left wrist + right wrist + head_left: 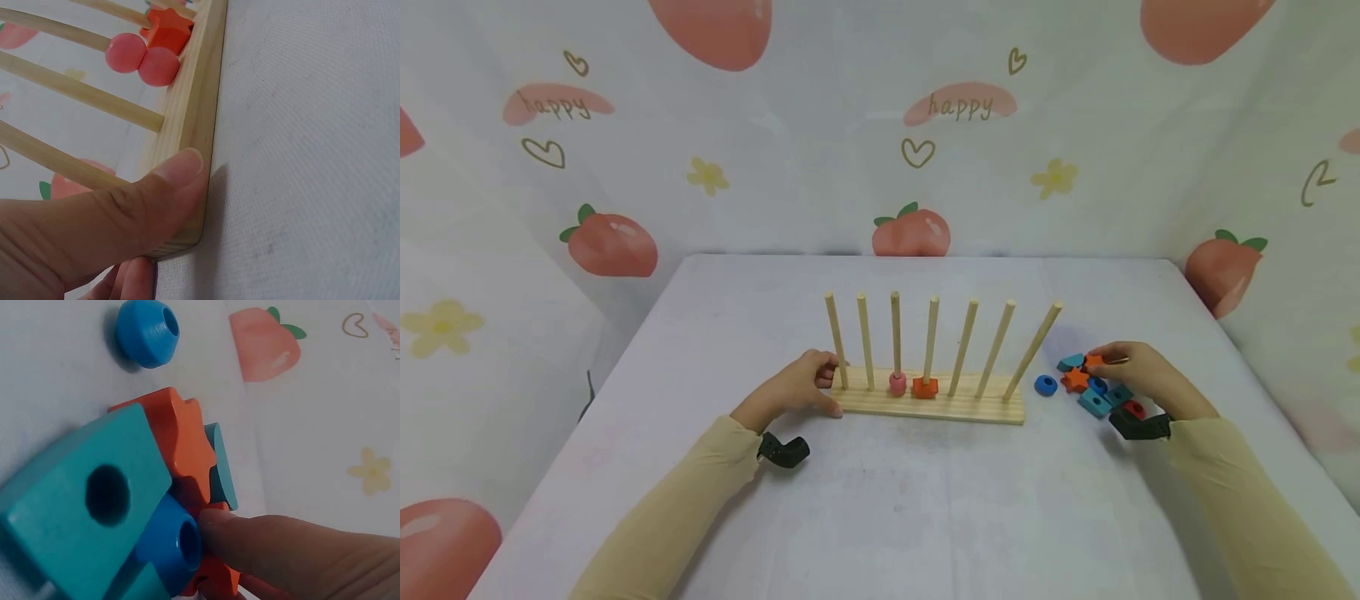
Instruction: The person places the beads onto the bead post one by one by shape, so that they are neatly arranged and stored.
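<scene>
My left hand (pixel 797 385) grips the left end of a wooden peg board (pixel 925 410), thumb on its front edge and fingers behind. Seven upright pegs stand in it. A pink rounded bead (pixel 127 53), two-lobed in the left wrist view, is on the third peg from the left; an orange star-shaped bead (pixel 925 388) is on the fourth. At the bead pile on the right, my right hand (pixel 1138 375) pinches another orange star bead (pixel 219 575), its thumb on the near side. The other fingertips are mostly hidden.
Around the right hand lie a second orange star bead (pixel 178 437), teal blocks with holes (pixel 1095 404), a teal piece (pixel 1070 362), a blue bead (pixel 187 540) and a red bead (pixel 1135 409). One blue bead (pixel 1046 385) lies apart, nearer the board. A printed curtain (pixel 820 125) hangs behind the table.
</scene>
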Demonstrator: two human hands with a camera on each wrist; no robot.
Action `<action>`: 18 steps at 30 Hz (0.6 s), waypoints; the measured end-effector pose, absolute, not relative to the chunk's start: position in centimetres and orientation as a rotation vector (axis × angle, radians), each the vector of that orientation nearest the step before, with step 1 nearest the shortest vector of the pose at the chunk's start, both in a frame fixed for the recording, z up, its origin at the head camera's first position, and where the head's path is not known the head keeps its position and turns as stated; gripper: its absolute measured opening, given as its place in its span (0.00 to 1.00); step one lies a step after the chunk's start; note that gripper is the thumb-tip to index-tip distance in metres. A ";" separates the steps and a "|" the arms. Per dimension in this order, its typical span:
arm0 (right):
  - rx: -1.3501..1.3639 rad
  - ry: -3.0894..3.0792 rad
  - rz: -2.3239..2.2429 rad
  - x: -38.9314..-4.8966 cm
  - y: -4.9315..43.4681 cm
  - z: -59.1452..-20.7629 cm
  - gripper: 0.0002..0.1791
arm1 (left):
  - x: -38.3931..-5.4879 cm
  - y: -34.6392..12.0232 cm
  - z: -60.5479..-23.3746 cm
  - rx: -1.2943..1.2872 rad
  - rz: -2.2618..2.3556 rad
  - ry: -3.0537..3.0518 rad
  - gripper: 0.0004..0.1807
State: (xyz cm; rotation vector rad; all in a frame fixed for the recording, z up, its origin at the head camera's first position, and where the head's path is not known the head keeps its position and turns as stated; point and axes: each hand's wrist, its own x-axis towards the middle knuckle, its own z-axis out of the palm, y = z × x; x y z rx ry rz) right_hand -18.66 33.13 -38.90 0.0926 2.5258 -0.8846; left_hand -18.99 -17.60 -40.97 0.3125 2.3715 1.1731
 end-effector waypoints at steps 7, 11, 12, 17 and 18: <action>0.052 2.585 -0.800 -18.6 33.0 -38.5 0.37 | -18.9 -17.6 -40.9 0.334 1.201 2.354 0.44; 0.018 2.617 -0.807 -18.4 33.0 -37.7 0.34 | -18.9 -17.6 -40.9 0.346 1.215 2.347 0.43; 0.012 2.624 -0.815 -18.4 33.0 -37.5 0.33 | -18.9 -17.6 -40.9 0.353 1.219 2.345 0.43; 0.034 2.627 -0.928 -18.5 33.3 -36.7 0.33 | -18.8 -17.6 -40.8 0.353 1.221 2.353 0.42; 0.046 2.627 -0.965 -18.5 33.3 -36.5 0.34 | -18.8 -17.7 -40.8 0.353 1.220 2.354 0.43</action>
